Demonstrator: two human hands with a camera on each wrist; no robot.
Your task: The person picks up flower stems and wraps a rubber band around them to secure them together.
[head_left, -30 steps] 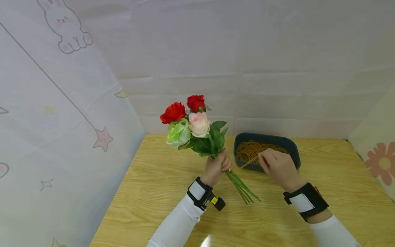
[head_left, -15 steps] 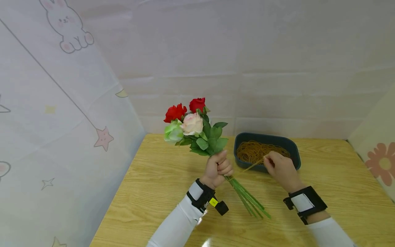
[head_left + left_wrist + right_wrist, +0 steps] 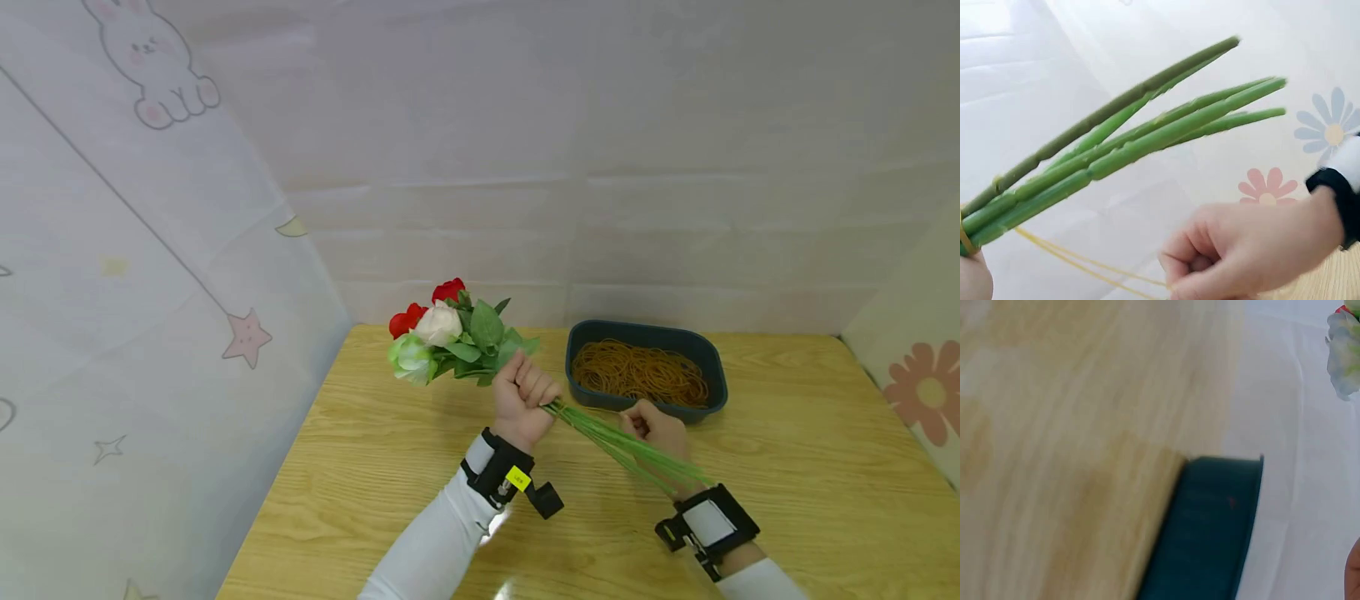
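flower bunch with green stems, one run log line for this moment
left hand: grips artificial flower bunch | right hand: pinches stretched yellow rubber band beside green stems | dark blue tray: holds rubber bands

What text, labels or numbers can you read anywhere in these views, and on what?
No text can be read.
Yellow tag on the left wrist strap: it carries a dark mark, too small to read.
Dark blue tray: a tiny red speck on its side, too blurred to read.
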